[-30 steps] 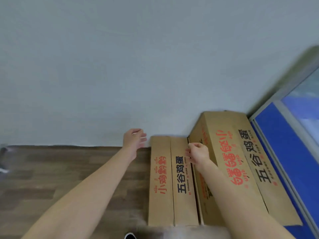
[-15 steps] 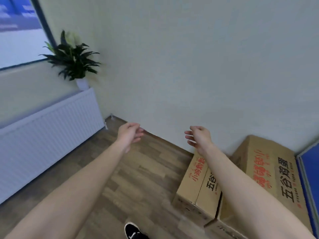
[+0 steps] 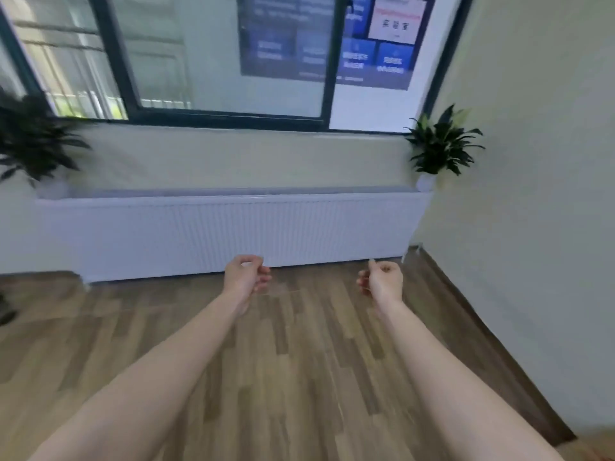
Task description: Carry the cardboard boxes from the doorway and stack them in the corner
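Wood floor (image 3: 299,361), white radiator (image 3: 233,227) far; left hand (image 3: 244,277) and right hand (image 3: 384,281) loosely curled, empty, probably between boxes.

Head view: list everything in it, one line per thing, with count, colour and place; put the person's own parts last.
window: one, dark frame, across the top of the far wall.
posters: several, blue and white, seen through the glass at upper right; text too blurred to read.
radiator: one, white, long, below the window.
potted plant: one, dark green in a white pot, on the radiator's right end.
second potted plant: one, dark green, at the left edge.
floor: brown wood planks.
side wall: pale, on the right.
left hand: one, bare, empty, fingers loosely curled.
right hand: one, bare, empty, loosely curled.
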